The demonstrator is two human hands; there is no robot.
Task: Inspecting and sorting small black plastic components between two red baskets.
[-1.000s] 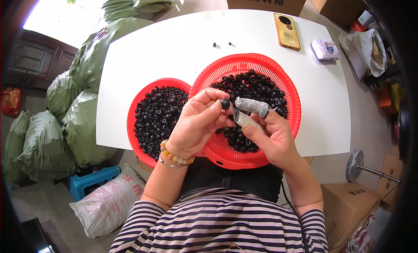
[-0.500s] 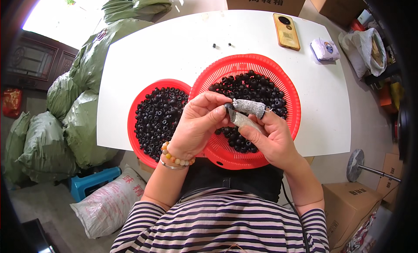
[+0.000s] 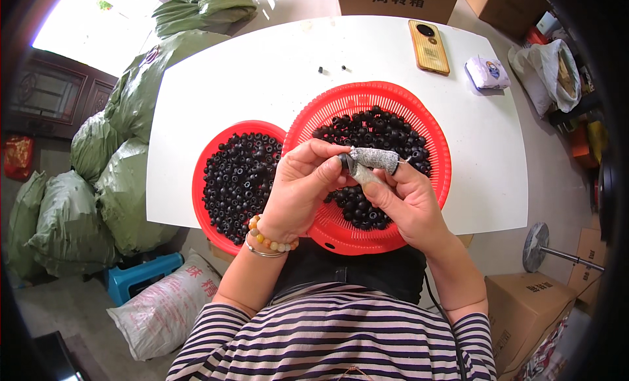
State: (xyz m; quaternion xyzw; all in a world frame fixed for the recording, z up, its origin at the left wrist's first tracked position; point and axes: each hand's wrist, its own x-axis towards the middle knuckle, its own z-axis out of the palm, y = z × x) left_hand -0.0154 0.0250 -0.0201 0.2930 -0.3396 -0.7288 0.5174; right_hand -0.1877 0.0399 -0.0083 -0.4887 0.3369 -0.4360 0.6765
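My left hand (image 3: 298, 184), with a beaded bracelet and a bangle at the wrist, pinches a small round black part (image 3: 344, 161) between thumb and forefinger. My right hand (image 3: 409, 204) is closed on a short tool with a pale, wrapped-looking handle (image 3: 365, 175). Its narrow end meets the black part; the exact contact is too small to make out. A grey knitted finger sleeve (image 3: 375, 158) covers my right forefinger. Both hands are above a red slotted basket (image 3: 444, 152) that holds many black parts (image 3: 367, 129).
At its left stands a smaller red basin (image 3: 199, 184) full of black hollow parts (image 3: 236, 174). Two loose black bits (image 3: 320, 70), a yellow phone (image 3: 429, 47) and a tissue pack (image 3: 487, 74) lie on the white table (image 3: 229, 86). Green sacks (image 3: 131, 191) stand left, a carton (image 3: 527, 315) right.
The tool's end has shifted slightly and now sits against the black part, which appears turned a little. Both hands stay nearly in place.
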